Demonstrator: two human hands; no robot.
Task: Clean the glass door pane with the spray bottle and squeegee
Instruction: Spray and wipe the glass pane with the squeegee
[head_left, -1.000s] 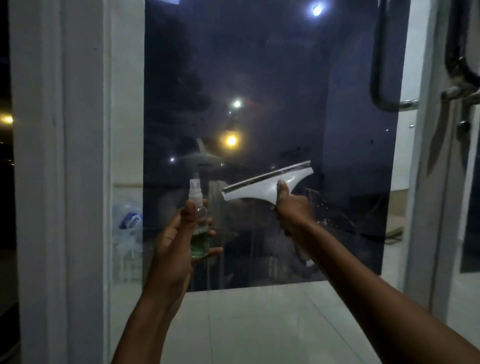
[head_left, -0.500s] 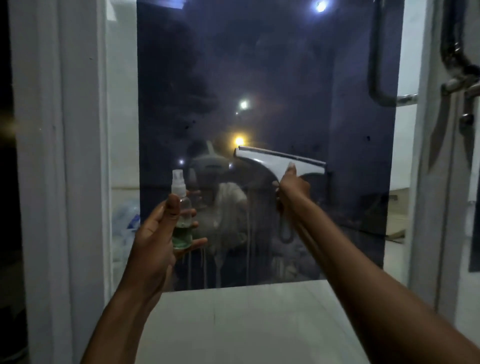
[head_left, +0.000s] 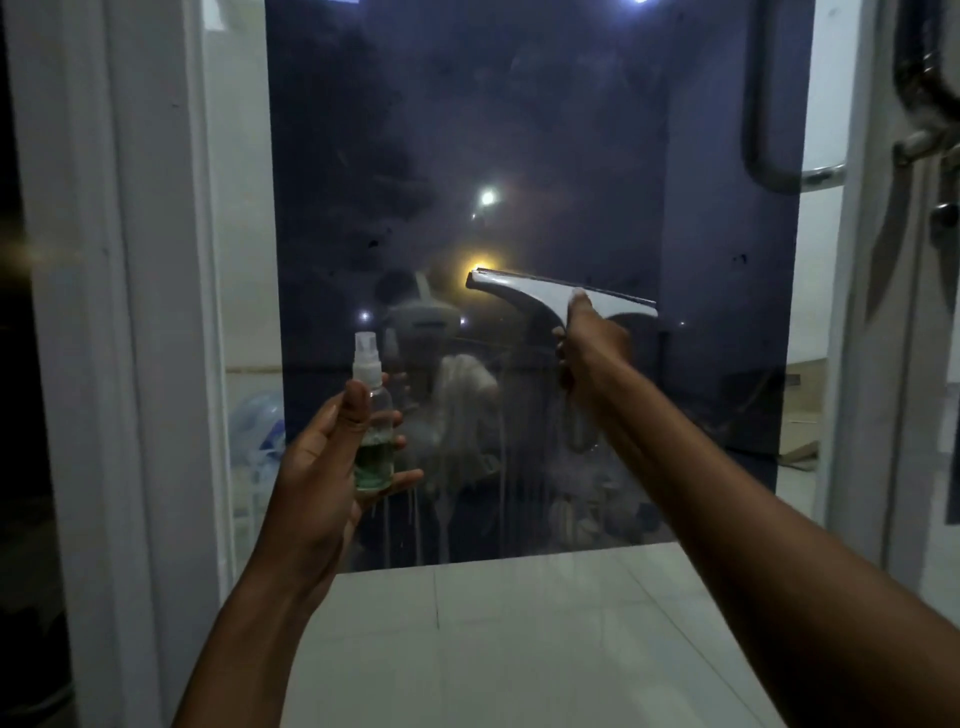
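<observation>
The left hand (head_left: 322, 467) holds a small clear spray bottle (head_left: 371, 415) upright in front of the lower left part of the glass door pane (head_left: 519, 130). The thumb lies against the bottle's neck just below the white nozzle, and the fingers (head_left: 402, 478) curl around the far side of the body, their tips showing past it on the right. The bottle holds green liquid in roughly its lower third; the rest of it is clear.

The right hand (head_left: 592, 348) grips the handle of a white squeegee (head_left: 545, 296), fingers wrapped around the stem and the thumb laid up along it toward the head. The squeegee's blade lies against the pane near its middle, nearly level, its left end slightly higher than its right.

The pane is dark and reflective. It shows points of light, an orange glow just beside the blade's left end, and a dim reflection of the person. Thin streaks of liquid run down the glass below the squeegee. A white frame (head_left: 156, 312) borders the pane on the left, and a metal door handle (head_left: 769, 130) curves at upper right. Pale floor tiles (head_left: 493, 623) lie below.
</observation>
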